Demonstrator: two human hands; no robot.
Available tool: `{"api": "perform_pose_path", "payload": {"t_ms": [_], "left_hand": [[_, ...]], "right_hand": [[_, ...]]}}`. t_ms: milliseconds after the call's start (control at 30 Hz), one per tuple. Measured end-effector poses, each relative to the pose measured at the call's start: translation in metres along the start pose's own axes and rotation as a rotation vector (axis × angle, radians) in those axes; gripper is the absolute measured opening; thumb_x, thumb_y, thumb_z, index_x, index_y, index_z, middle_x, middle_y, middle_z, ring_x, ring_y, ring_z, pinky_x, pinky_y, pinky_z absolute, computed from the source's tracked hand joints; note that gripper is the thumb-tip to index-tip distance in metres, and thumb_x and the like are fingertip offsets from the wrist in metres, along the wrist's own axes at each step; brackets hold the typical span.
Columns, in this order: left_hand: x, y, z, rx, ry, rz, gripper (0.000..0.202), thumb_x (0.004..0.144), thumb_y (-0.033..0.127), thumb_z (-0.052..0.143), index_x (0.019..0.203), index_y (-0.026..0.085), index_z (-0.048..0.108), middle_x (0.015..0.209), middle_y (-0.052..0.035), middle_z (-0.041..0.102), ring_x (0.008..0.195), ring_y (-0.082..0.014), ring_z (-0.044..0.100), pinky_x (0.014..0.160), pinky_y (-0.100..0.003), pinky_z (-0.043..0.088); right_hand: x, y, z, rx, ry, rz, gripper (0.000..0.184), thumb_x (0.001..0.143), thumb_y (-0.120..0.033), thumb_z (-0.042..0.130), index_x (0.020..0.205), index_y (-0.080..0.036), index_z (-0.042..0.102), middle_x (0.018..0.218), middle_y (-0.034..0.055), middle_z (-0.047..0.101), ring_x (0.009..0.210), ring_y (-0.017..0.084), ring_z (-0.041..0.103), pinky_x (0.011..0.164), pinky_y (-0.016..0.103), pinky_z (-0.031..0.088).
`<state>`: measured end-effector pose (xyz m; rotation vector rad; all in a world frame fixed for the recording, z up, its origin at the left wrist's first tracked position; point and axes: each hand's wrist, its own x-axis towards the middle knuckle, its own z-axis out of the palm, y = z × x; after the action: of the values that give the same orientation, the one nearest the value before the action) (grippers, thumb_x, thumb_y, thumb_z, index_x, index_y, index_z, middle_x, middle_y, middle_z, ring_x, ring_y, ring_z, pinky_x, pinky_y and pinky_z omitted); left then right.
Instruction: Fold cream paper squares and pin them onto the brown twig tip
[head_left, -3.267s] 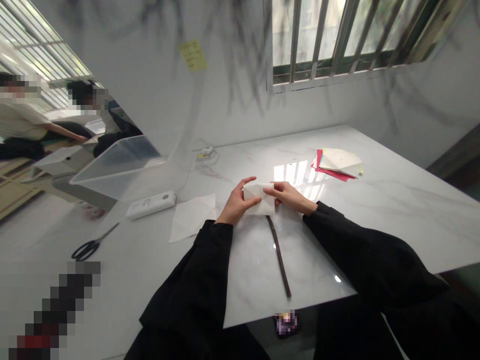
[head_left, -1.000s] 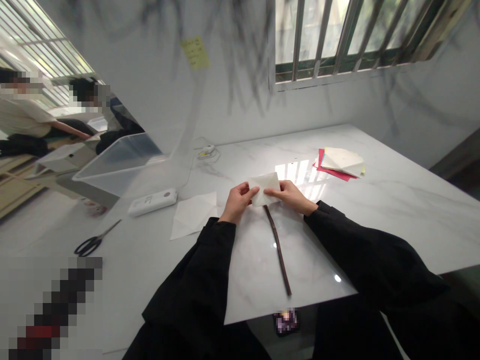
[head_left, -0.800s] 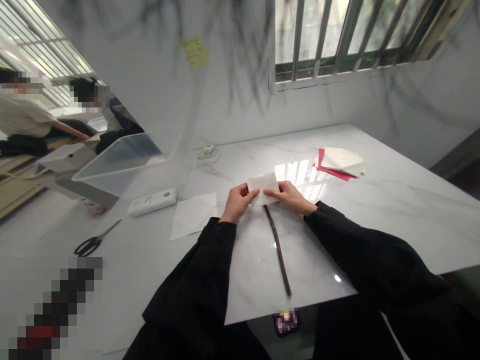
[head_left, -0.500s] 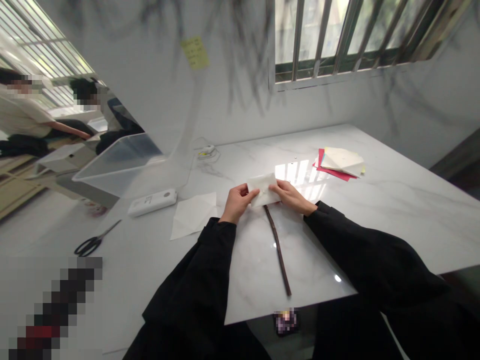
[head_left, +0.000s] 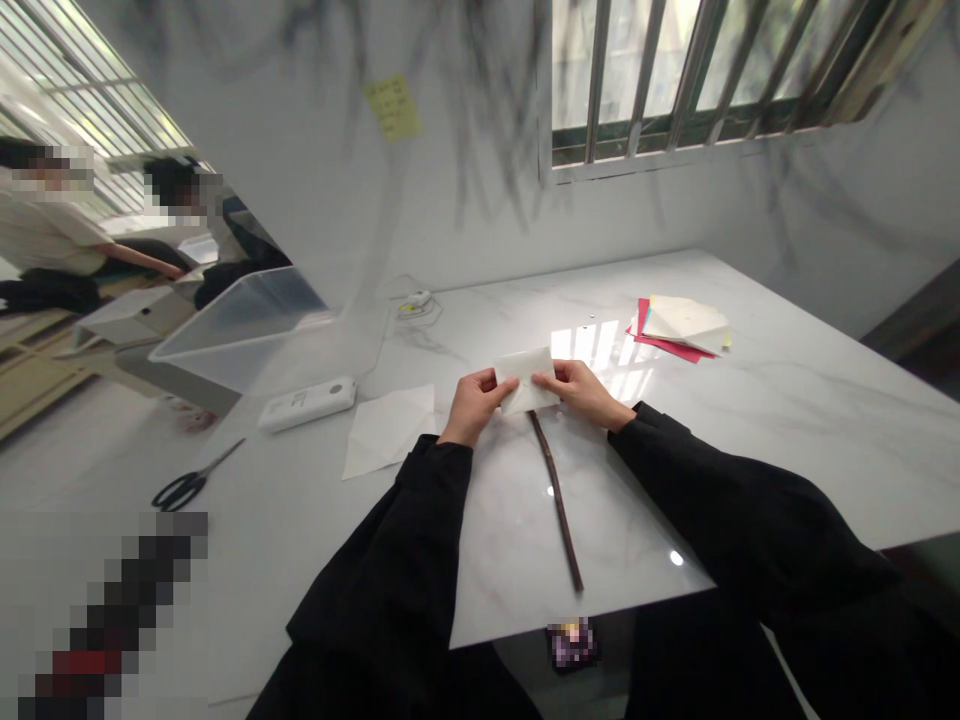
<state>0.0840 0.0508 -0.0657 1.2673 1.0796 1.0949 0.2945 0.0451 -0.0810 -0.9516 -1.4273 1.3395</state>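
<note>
A small folded piece of white paper (head_left: 526,362) is held up between both hands over the table. My left hand (head_left: 474,402) pinches its left side, thumb on the near face. On the right side, my right hand (head_left: 589,392) grips it the same way, with its thumb near the paper's middle. A thin dark brown stick (head_left: 556,500) lies on the table below, its far end passing out of sight behind the paper. To the left of my left hand rests a creased sheet of white paper (head_left: 390,430).
A white marble-patterned table (head_left: 795,430) bears a stack of coloured and cream papers (head_left: 682,322) at the right. Leftward are a white oblong device (head_left: 307,404), black scissors (head_left: 184,488) and a clear plastic bin (head_left: 217,345). Two people sit beyond at the far left.
My right thumb has shifted slightly left across the paper. The paper is a little flatter toward me; the stick and the rest stay where they were.
</note>
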Motion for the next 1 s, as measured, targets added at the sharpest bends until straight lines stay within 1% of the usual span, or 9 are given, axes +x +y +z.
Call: {"api": "perform_pose_path", "payload": {"t_ms": [133,267,400,467,533,700,833,933,1000], "left_hand": [[0.0001,0.0001,-0.0001,0.0,-0.002,-0.008,0.057,0.06,0.054,0.099,0.096,0.013,0.082,0.088,-0.01,0.082,0.082,-0.0254,0.074,0.076,-0.036,0.058],[0.0005,-0.0011,-0.0005,-0.018,-0.009,-0.022,0.058,0.059,0.055,0.1,0.095,0.013,0.083,0.087,-0.0098,0.081,0.08,-0.0236,0.073,0.075,-0.034,0.057],[0.0015,-0.0059,-0.001,0.058,-0.007,-0.065,0.054,0.061,0.058,0.098,0.085,0.013,0.083,0.079,-0.0093,0.079,0.065,-0.0183,0.065,0.061,-0.029,0.048],[0.0018,-0.0077,-0.001,0.102,-0.005,-0.058,0.053,0.063,0.06,0.096,0.082,0.013,0.083,0.075,-0.0091,0.077,0.061,-0.0169,0.062,0.057,-0.028,0.044],[0.0016,-0.0077,-0.0007,0.11,-0.01,-0.049,0.051,0.065,0.06,0.095,0.082,0.013,0.083,0.076,-0.0093,0.078,0.062,-0.0174,0.062,0.058,-0.029,0.045],[-0.0005,-0.0032,0.0011,0.088,-0.012,-0.035,0.051,0.062,0.055,0.098,0.088,0.013,0.084,0.086,-0.0118,0.081,0.071,-0.0212,0.069,0.067,-0.031,0.052],[-0.0021,-0.0013,0.0031,0.088,-0.019,-0.02,0.052,0.064,0.056,0.097,0.089,0.012,0.083,0.085,-0.0122,0.081,0.074,-0.0231,0.07,0.069,-0.032,0.053],[-0.0021,-0.002,0.0034,0.087,-0.03,-0.01,0.055,0.064,0.057,0.096,0.091,0.012,0.083,0.086,-0.012,0.081,0.075,-0.0231,0.071,0.07,-0.033,0.054],[-0.0006,-0.0037,0.002,0.1,-0.021,-0.005,0.056,0.066,0.059,0.095,0.092,0.012,0.082,0.087,-0.0119,0.081,0.075,-0.0231,0.071,0.07,-0.032,0.054]], "right_hand": [[-0.0011,-0.0022,0.0003,0.019,0.005,0.014,0.057,0.08,-0.066,0.084,0.105,-0.016,0.079,0.103,0.0103,0.083,0.09,0.025,0.075,0.078,0.034,0.06],[-0.0015,-0.0026,0.0012,0.052,0.008,0.018,0.057,0.078,-0.065,0.086,0.107,-0.015,0.08,0.104,0.0108,0.083,0.091,0.024,0.076,0.081,0.035,0.06],[-0.0016,-0.0017,0.0016,0.055,0.001,0.029,0.057,0.077,-0.062,0.088,0.106,-0.014,0.08,0.102,0.0108,0.083,0.09,0.024,0.076,0.081,0.034,0.06],[-0.0017,-0.0016,0.0017,0.043,0.004,0.027,0.056,0.077,-0.062,0.088,0.106,-0.014,0.08,0.101,0.0105,0.083,0.089,0.024,0.076,0.081,0.034,0.06],[-0.0016,-0.0016,0.0017,0.034,0.012,0.022,0.056,0.078,-0.062,0.088,0.105,-0.014,0.08,0.1,0.0104,0.083,0.089,0.024,0.076,0.08,0.034,0.06],[-0.0007,-0.0007,0.0019,0.016,0.019,0.02,0.054,0.077,-0.06,0.089,0.105,-0.014,0.08,0.1,0.0103,0.083,0.09,0.025,0.077,0.08,0.035,0.061],[-0.0009,0.0011,0.002,0.008,0.026,0.021,0.054,0.078,-0.06,0.089,0.105,-0.014,0.08,0.101,0.0113,0.083,0.091,0.025,0.077,0.08,0.036,0.061],[-0.0014,0.0011,0.0024,-0.019,0.023,0.009,0.054,0.08,-0.062,0.086,0.104,-0.014,0.08,0.098,0.0104,0.082,0.088,0.024,0.075,0.079,0.035,0.06],[-0.0004,-0.0005,0.0015,-0.085,0.022,-0.014,0.054,0.082,-0.066,0.082,0.098,-0.015,0.079,0.091,0.0084,0.08,0.083,0.023,0.073,0.076,0.034,0.058]]}}
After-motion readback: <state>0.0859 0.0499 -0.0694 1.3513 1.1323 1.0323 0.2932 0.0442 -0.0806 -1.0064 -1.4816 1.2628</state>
